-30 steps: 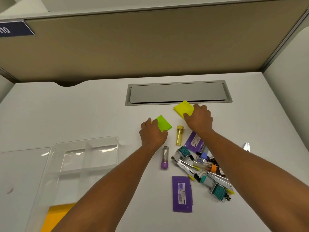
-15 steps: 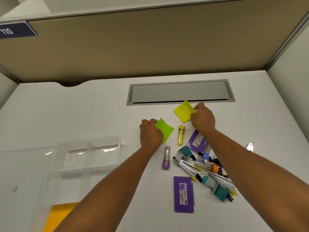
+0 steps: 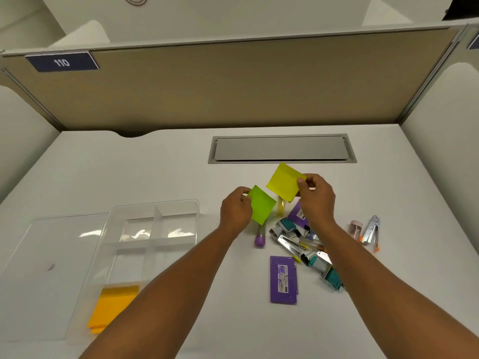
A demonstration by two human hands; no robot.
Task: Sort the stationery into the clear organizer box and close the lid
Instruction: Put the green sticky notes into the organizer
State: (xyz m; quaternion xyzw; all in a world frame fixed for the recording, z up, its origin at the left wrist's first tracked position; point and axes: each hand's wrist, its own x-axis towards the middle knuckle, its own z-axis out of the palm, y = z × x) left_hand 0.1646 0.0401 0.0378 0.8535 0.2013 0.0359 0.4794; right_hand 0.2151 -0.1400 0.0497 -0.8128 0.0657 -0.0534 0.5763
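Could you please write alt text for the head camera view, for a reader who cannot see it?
A person's left hand pinches a green sticky pad and the right hand a yellow sticky pad above a white desk. Mixed stationery lies below the hands; an open clear organizer box holding orange notes sits left.

Both pads now off the desk [image 3: 134, 172]: one second ago each lay flat under a hand. Left hand [image 3: 236, 211] pinches the green sticky-note pad [image 3: 262, 204] by its left edge, lifted and tilted. Right hand [image 3: 316, 200] pinches the yellow sticky-note pad [image 3: 283, 183] by its right corner, also raised, higher than the green one. The pads have come closer together, corners nearly meeting. Camera has tipped upward; a stapler [image 3: 371, 229] and a small pink vial [image 3: 354, 228] have come into sight at right.
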